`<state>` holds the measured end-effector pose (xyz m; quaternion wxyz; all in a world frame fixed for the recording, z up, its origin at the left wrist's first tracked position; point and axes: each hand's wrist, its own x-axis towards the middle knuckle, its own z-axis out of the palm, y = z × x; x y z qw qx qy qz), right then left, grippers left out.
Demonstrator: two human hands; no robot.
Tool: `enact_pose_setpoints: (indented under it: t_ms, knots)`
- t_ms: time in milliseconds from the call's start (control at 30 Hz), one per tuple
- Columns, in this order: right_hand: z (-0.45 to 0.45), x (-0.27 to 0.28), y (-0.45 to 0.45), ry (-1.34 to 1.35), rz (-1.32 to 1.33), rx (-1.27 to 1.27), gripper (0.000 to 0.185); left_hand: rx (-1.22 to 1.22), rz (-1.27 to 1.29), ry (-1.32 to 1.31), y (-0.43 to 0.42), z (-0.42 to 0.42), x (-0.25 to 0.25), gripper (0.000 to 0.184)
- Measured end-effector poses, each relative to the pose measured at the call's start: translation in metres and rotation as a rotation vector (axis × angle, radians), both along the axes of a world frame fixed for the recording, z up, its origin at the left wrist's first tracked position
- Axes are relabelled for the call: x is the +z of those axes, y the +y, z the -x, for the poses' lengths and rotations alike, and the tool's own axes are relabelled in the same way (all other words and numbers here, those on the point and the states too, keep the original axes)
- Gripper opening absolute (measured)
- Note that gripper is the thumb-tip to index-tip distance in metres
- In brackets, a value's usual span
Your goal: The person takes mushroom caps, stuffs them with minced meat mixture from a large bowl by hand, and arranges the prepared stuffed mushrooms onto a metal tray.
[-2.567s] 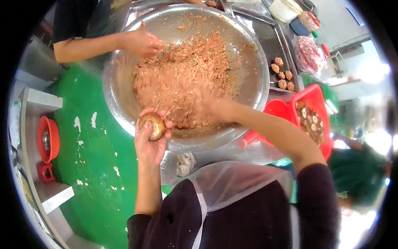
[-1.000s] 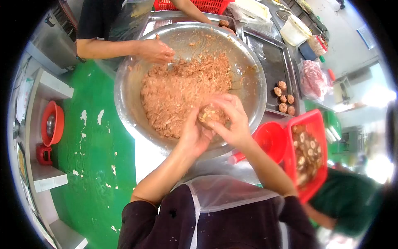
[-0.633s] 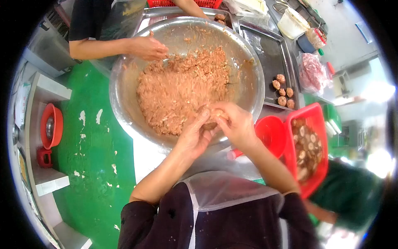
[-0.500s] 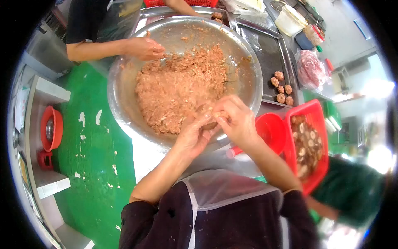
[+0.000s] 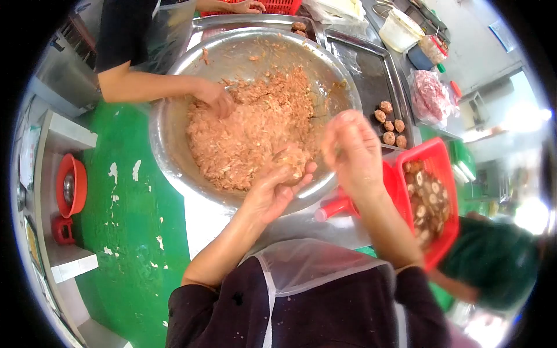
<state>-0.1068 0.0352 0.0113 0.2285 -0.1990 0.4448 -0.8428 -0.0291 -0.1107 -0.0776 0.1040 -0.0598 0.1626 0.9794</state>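
Note:
A large metal basin [image 5: 168, 139] in front of me holds a mound of pinkish minced meat [image 5: 243, 139]. Over its near side, my left hand [image 5: 270, 188] is palm up with its fingers curled around a lump of minced meat [image 5: 296, 159]. My right hand [image 5: 357, 153] is raised over the basin's right rim, apart from the left. Motion smears its fingers, so I cannot make out whether anything is in them. At the far left of the mound, a co-worker's hand [image 5: 214, 98] reaches into the meat.
Right of the basin, a metal tray [image 5: 360, 69] carries several meatballs [image 5: 389, 139]. Nearer are a red scoop [image 5: 336, 207] and a red basket [image 5: 452, 203] of sliced mushrooms [image 5: 426, 194]. Bagged meat [image 5: 429, 95] lies beyond. Another person [image 5: 493, 261] is at the lower right.
My hands were together around the lump; the right has moved up and right, away from the left. The co-worker's hand has gone down into the meat.

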Motion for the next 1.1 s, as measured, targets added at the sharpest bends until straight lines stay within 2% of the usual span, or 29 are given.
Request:
enact_pose_setpoints:
  t_ms: [33, 133, 167, 233, 267, 300, 333, 400, 467, 500, 600, 700, 800, 833, 867, 933, 1033, 1100]
  knots:
    - [0.006, 0.000, -0.002, 0.086, 0.068, -0.062, 0.013, 0.028, -0.022, -0.005, -0.002, -0.001, 0.005, 0.052]
    - [0.033, -0.041, -0.014, 1.024, -0.802, -0.378, 0.018, -0.009, -0.194, -0.009, -0.017, -0.006, 0.007, 0.052]
    - [0.041, -0.064, -0.003, 1.244, -1.047, -0.104, 0.024, -0.013, -0.208, -0.011, -0.019, -0.009, 0.010, 0.052]
    - [0.035, -0.067, -0.008, 1.109, -1.060, -0.139, 0.026, -0.023, -0.228, -0.003, -0.027, -0.012, 0.018, 0.051]
    - [0.031, -0.067, -0.009, 1.047, -1.065, -0.143, 0.028, -0.002, -0.145, 0.086, -0.028, -0.011, 0.016, 0.051]
    - [0.018, -0.046, -0.021, 0.802, -0.877, -0.159, 0.030, 0.009, -0.059, 0.160, -0.028, -0.013, 0.011, 0.051]
    - [0.009, -0.040, -0.032, 0.876, -0.801, -0.161, 0.030, 0.003, 0.029, 0.227, -0.027, -0.017, 0.008, 0.051]
    - [0.003, -0.031, -0.048, 1.040, -0.647, -0.176, 0.030, 0.050, 0.139, 0.133, -0.019, -0.020, 0.009, 0.052]
    - [-0.009, -0.028, -0.053, 1.035, -0.787, -0.125, 0.030, 0.100, 0.262, 0.065, -0.011, -0.019, 0.004, 0.052]
    - [-0.014, -0.027, -0.052, 1.029, -0.853, -0.094, 0.030, 0.085, 0.243, 0.043, -0.010, -0.018, 0.009, 0.051]
    - [-0.017, -0.021, -0.045, 0.228, -0.607, 0.022, 0.028, 0.073, 0.232, 0.136, -0.003, -0.020, 0.003, 0.045]
    - [-0.021, -0.016, -0.041, 0.814, -0.662, -0.226, 0.027, 0.084, -0.028, -0.024, 0.001, -0.017, 0.013, 0.042]
    - [-0.020, -0.026, -0.035, 1.419, -0.841, -0.244, 0.026, 0.030, -0.025, -0.024, 0.003, -0.016, 0.021, 0.048]
    - [-0.022, -0.029, -0.033, 1.318, -0.883, -0.257, 0.027, 0.039, -0.039, -0.023, 0.005, -0.015, 0.012, 0.046]
    - [-0.023, -0.030, -0.032, 1.130, -0.814, -0.249, 0.027, 0.048, -0.052, -0.022, 0.007, -0.015, 0.003, 0.044]
    - [-0.026, -0.034, -0.029, 0.748, -0.664, -0.228, 0.026, 0.071, 0.026, -0.053, 0.013, -0.017, 0.021, 0.042]
    - [-0.029, -0.030, -0.031, 0.903, -0.646, -0.413, 0.027, 0.139, 0.069, -0.045, 0.017, -0.017, 0.028, 0.037]
    - [-0.029, -0.030, -0.024, 1.122, -0.813, -0.304, 0.030, 0.106, 0.145, -0.041, 0.016, -0.016, 0.021, 0.039]
